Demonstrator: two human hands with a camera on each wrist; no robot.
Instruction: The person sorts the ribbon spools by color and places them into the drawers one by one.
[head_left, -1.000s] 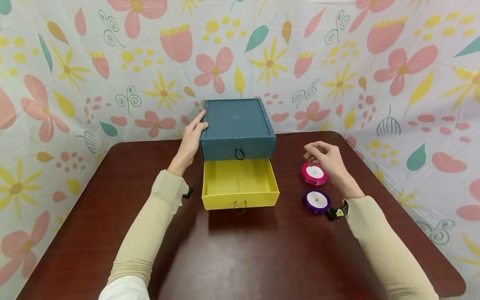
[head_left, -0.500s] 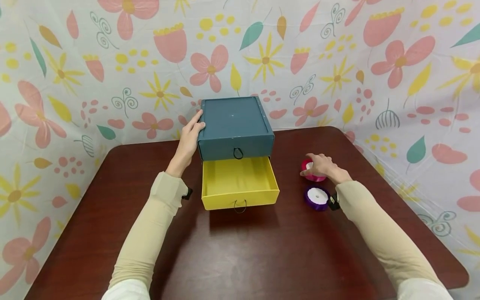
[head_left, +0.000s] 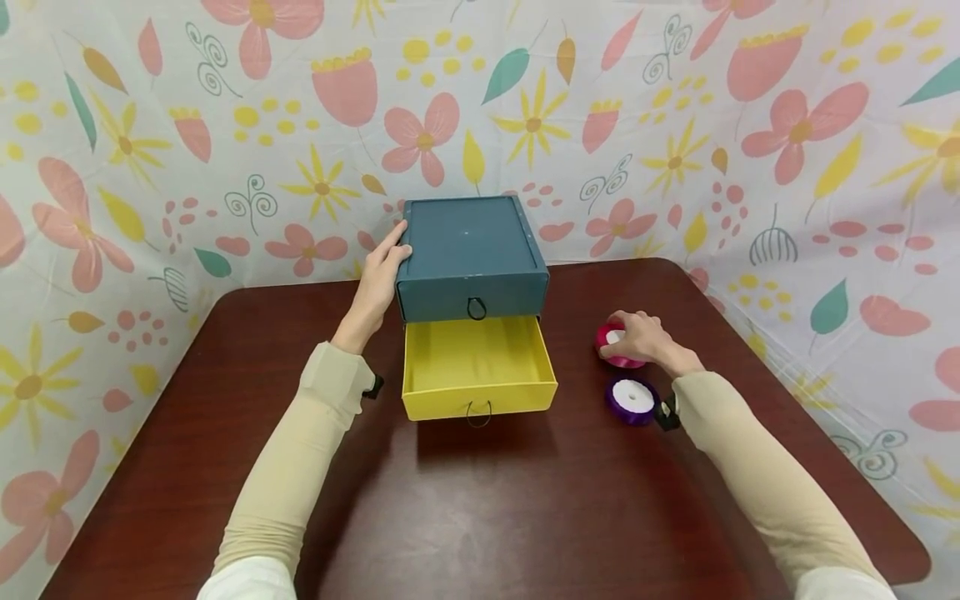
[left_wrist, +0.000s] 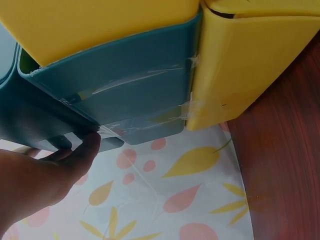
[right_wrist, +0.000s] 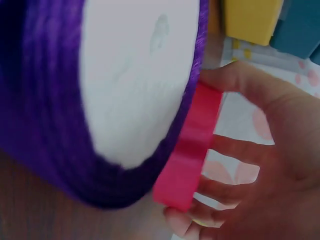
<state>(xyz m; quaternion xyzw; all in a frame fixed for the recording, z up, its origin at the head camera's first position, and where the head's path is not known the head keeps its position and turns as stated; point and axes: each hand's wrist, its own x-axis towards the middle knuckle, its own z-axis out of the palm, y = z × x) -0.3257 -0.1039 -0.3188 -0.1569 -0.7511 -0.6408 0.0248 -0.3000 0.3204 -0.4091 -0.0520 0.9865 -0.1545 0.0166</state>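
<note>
My right hand [head_left: 649, 339] reaches over a spool of pink ribbon [head_left: 621, 362] lying at the right of the table. In the right wrist view, its thumb and fingers span the edges of the pink ribbon spool [right_wrist: 187, 150] and grip it. Just nearer lies a purple ribbon spool [head_left: 632, 398] with a white face, large in the right wrist view's foreground. A two-tier box stands at centre back: a blue upper drawer unit [head_left: 471, 242] over a pulled-out yellow drawer [head_left: 480, 402]. My left hand [head_left: 377, 279] rests with straight fingers against the blue unit's left side.
The dark red-brown table [head_left: 480, 517] has a rounded right edge. Behind and beside it hangs a flower-patterned cloth [head_left: 315, 117], close behind the box. Each drawer front carries a small dark pull loop [head_left: 477, 308].
My right hand has come down onto the pink ribbon spool and its fingers have closed in on it; the spool has shifted slightly left. My left hand stays against the box.
</note>
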